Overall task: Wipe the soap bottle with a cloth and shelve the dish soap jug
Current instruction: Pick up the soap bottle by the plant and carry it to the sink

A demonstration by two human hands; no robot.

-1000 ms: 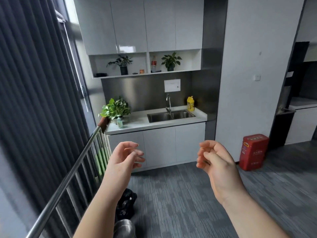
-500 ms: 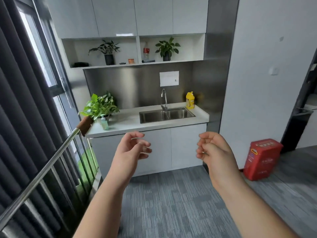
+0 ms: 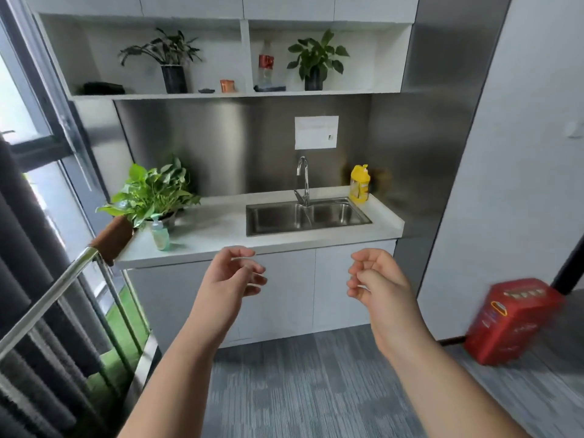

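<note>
Your left hand (image 3: 226, 275) and your right hand (image 3: 374, 279) are both raised in front of the white cabinet doors, empty, with the fingers loosely curled and apart, gripping nothing.

The soap bottle (image 3: 160, 234) stands on the white desk (image 3: 215, 229), above and to the left of your left hand, well apart from it. It is a small pump bottle of clear, pale green plastic. It stands upright, so its long axis is vertical, and its pump nozzle seems to point to the left. It is just in front of the leafy potted plant (image 3: 151, 192).

The dish soap jug (image 3: 359, 184) is above your right hand, farther away, at the back right corner of the desk. It is yellow plastic with a label, upright, its cap at the top. It stands just to the right of the steel sink (image 3: 308, 216) and near the curved metal faucet (image 3: 302, 180), close to the brushed steel wall.

The open shelf (image 3: 221, 95) is high above both hands. On it, a dark folded thing (image 3: 269, 88), perhaps a cloth, lies under a clear bottle with a red label (image 3: 266, 66); I cannot tell for sure.
</note>
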